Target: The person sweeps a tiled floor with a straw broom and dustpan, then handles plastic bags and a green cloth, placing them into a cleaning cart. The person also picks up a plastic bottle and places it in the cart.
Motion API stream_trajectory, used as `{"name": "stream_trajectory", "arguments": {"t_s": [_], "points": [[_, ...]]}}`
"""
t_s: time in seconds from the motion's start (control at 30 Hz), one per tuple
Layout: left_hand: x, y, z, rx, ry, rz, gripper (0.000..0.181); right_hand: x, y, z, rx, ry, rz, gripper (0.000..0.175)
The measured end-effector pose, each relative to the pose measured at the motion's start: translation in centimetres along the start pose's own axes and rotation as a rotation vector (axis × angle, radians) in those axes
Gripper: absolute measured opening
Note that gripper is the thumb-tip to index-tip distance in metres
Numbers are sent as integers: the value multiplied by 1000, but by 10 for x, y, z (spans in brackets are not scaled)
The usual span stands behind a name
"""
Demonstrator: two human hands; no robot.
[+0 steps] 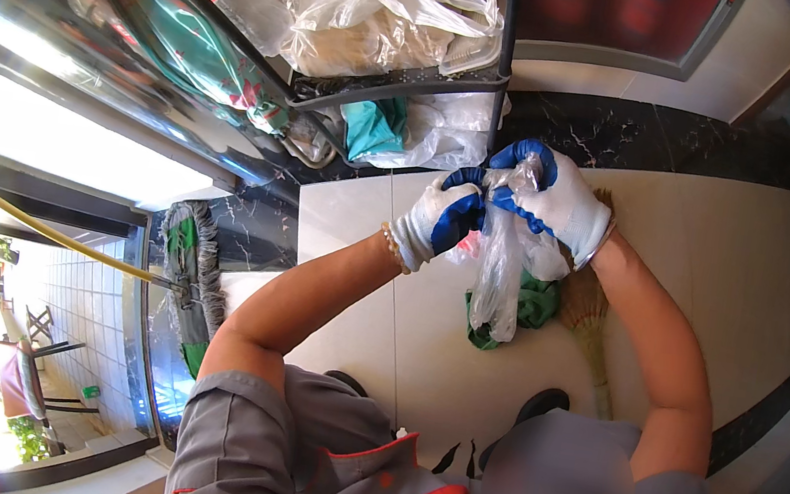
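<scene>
My left hand (445, 216), in a white glove with blue coating, pinches a clear plastic bag (498, 284) near its gathered top. My right hand (550, 193), gloved alike, grips the bunched plastic just beside it, the fingers curled round it. The two hands almost touch. The bag hangs down from them, long and crumpled. Beyond it, on the tiled floor, lies a dark green cloth or bag (537, 301), with more clear plastic and something pink near it. Part of the green thing is hidden by the hanging bag.
A black metal rack (401, 92) holds plastic bags and clear containers. A straw broom (586, 312) lies on the floor at the right. To the left are a fringed flat mop (191, 271) with a yellow handle, a green floral bundle (189, 40) and a glass door.
</scene>
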State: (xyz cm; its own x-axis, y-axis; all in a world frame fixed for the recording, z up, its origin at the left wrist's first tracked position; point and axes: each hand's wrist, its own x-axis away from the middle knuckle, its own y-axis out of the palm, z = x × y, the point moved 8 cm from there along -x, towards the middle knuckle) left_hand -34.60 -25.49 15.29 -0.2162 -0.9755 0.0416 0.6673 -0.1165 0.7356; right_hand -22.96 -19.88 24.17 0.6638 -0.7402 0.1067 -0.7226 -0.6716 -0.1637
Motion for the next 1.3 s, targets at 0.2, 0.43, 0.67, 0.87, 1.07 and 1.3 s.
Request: {"name": "stream_trajectory", "arguments": {"t_s": [0.2,0.43,0.67,0.87,1.07,1.3], "points": [[0,-9,-7,-102,-42,-11,37,-1,7,-3,83,-76,-23,20],[6,23,29,-1240,288,-92,28,-2,4,-7,589,-183,209,23],[10,27,27,-702,36,300,28,-8,5,8,965,-223,238,25],[9,42,63,-1487,493,-92,47,-15,-10,31,281,-181,182,27],[-3,-4,30,-757,-43,-78,50,-4,-6,21,593,-174,219,28],[4,12,18,-570,-75,-88,41,-6,-3,22,411,-228,149,32]]}}
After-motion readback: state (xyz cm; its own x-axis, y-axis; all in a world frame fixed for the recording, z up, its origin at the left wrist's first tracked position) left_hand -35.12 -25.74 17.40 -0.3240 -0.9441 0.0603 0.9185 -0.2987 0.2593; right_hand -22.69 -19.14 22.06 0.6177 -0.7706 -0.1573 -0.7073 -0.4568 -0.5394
